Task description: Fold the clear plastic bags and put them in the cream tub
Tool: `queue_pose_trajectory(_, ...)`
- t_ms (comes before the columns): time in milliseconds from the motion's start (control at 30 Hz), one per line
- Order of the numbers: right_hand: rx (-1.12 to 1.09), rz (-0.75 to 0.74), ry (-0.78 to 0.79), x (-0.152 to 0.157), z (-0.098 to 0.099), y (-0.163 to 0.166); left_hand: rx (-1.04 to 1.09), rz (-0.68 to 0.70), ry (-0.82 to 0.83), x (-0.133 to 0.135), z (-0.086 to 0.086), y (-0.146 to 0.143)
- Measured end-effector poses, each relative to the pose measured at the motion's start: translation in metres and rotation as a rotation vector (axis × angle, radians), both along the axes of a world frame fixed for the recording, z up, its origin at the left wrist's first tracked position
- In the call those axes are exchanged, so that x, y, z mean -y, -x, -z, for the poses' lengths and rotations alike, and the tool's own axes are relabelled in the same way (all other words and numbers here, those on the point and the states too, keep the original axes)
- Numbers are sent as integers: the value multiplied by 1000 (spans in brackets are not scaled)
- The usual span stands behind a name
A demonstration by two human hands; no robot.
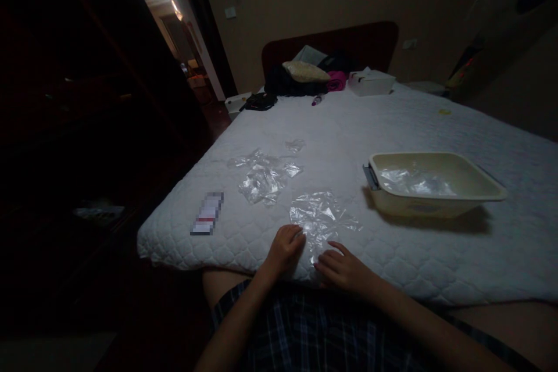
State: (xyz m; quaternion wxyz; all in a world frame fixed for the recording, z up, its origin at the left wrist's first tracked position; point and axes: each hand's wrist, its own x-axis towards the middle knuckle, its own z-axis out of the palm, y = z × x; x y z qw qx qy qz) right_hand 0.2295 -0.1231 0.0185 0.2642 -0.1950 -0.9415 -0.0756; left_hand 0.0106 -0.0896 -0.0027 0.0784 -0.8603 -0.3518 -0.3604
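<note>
Both left hand (pixel 285 247) (loosely curled) and right hand (pixel 342 267) (fingers kinda apart) are at some crinkly clear plastic film (pixel 322 209) on the bed (pixel 392 261); can't tell if either's pinching it. Another plastic pile (pixel 264 183) lies leftward, cream tub (pixel 429 205) off right.

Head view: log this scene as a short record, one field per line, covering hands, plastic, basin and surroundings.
Surface: bed with a white quilted cover
Left hand: left hand, fingers curled at the left edge of the near clear plastic
Right hand: right hand, at its near right edge; grip unclear
Other plastic: clear pile farther back, to the left
Basin: cream basin to the right, clear plastic inside
Far end: white box near a dark headboard
Light: dim
</note>
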Motion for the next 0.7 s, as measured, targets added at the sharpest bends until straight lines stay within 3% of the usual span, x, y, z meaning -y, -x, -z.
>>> queue_pose_trajectory(133, 31, -8, -79, 4, 6, 5, -14, 15, 0, -1, 8, 0)
queue_pose_trajectory(300, -52, 27, -57, -5, -2, 12, -23, 12, 20, -2, 12, 2)
queue_pose_trajectory(500, -217, 117, 108, -21, -21, 13, -6, 27, 27, -3, 13, 2)
queue_pose_trajectory(700, -327, 175, 407, -53, -35, 15, -6, 26, 26, -4, 14, 1)
